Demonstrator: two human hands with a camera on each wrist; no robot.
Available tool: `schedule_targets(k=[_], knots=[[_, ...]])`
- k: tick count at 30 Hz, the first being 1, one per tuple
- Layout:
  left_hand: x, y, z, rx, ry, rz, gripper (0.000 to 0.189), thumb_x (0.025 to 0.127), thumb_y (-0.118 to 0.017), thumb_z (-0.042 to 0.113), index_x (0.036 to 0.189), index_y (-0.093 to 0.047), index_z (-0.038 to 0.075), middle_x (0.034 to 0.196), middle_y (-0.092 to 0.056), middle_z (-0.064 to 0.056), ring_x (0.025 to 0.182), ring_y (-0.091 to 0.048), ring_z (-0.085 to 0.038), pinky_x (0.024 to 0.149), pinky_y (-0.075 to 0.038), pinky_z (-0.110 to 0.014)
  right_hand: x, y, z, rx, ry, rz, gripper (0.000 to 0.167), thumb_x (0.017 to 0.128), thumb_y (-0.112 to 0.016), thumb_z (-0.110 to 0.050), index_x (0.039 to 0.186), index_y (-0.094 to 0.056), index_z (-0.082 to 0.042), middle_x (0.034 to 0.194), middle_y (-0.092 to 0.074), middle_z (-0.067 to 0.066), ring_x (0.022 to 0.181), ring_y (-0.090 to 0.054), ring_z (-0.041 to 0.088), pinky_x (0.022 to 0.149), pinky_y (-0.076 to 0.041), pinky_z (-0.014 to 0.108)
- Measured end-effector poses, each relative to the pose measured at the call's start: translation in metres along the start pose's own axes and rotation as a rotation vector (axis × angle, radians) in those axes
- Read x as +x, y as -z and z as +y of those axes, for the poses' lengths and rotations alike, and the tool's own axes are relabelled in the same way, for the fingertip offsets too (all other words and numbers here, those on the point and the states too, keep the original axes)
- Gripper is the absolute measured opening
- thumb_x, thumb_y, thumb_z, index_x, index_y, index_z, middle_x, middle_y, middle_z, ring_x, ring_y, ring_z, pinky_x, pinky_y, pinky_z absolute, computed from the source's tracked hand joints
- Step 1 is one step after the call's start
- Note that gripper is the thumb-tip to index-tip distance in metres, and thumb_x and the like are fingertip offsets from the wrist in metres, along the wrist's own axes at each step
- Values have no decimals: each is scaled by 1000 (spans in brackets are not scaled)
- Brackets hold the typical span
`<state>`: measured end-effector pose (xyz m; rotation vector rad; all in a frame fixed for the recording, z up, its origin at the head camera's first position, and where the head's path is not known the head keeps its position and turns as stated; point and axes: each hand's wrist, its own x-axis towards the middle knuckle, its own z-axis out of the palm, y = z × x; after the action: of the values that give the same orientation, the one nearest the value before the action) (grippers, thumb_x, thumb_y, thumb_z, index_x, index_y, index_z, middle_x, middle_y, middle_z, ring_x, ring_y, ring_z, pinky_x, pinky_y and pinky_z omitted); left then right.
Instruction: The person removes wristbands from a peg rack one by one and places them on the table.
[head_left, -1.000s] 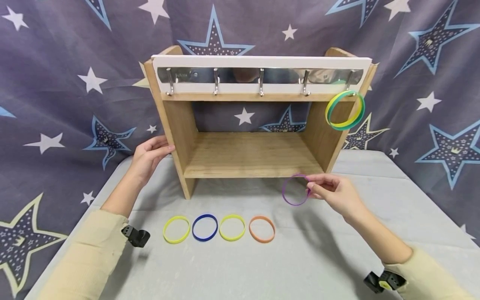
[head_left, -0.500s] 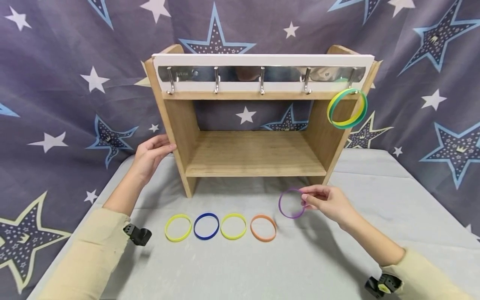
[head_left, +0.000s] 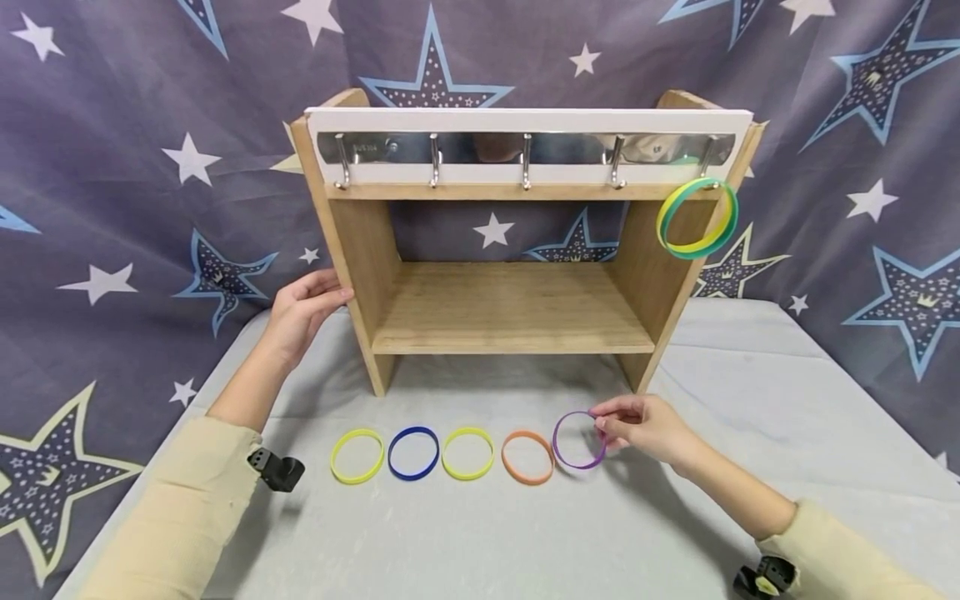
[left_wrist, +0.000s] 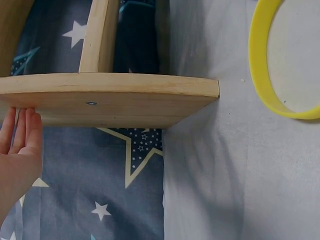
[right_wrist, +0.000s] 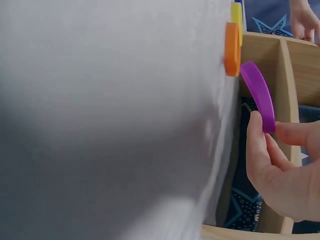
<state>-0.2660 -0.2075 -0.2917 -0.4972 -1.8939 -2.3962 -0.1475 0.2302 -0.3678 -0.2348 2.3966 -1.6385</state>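
Note:
My right hand [head_left: 645, 429] pinches a purple wristband [right_wrist: 260, 95] between thumb and fingers at its right side. The band is tilted, low over the table, its left edge right beside an orange wristband [head_left: 505, 458]. To the left of that lie a yellow [head_left: 445, 460], a dark blue [head_left: 392, 460] and another yellow wristband [head_left: 334, 462] in a row. With fingers straight, my left hand [head_left: 296, 317] touches the outer left side panel of a wooden shelf [head_left: 510, 308]; the fingertips [left_wrist: 33, 112] meet the wood in the left wrist view.
Along the shelf's top runs a metal hook rail [head_left: 480, 148] with several hooks. A green wristband [head_left: 734, 218] and a yellow one hang together from the rightmost hook. The grey-covered table [head_left: 465, 542] extends in front, and a star-patterned curtain [head_left: 247, 75] hangs behind.
My right hand has brought the purple wristband down and slightly left, from before the shelf's lower right edge to beside the orange one. The left hand stays at the side panel.

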Motion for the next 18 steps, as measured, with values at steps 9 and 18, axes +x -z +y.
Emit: schedule_targets(k=[9, 18], knots=[[0, -1, 1, -3, -8, -3, 25, 90, -56, -6, 95, -69, 14, 90, -71, 5, 89, -65, -4, 85, -52, -13, 4, -2, 10, -36, -16, -51, 30, 90, -59, -1, 111, -58, 20, 92, -71, 24, 73, -68, 10, 68, -62, 31], [0, -1, 1, -2, -7, -6, 25, 90, -56, -6, 95, -69, 14, 90, -71, 5, 89, -65, -4, 86, -52, -13, 5, 0, 5, -133, -33, -39, 28, 90, -62, -4, 108, -62, 16, 92, -71, 23, 71, -68, 11, 66, -61, 28]])
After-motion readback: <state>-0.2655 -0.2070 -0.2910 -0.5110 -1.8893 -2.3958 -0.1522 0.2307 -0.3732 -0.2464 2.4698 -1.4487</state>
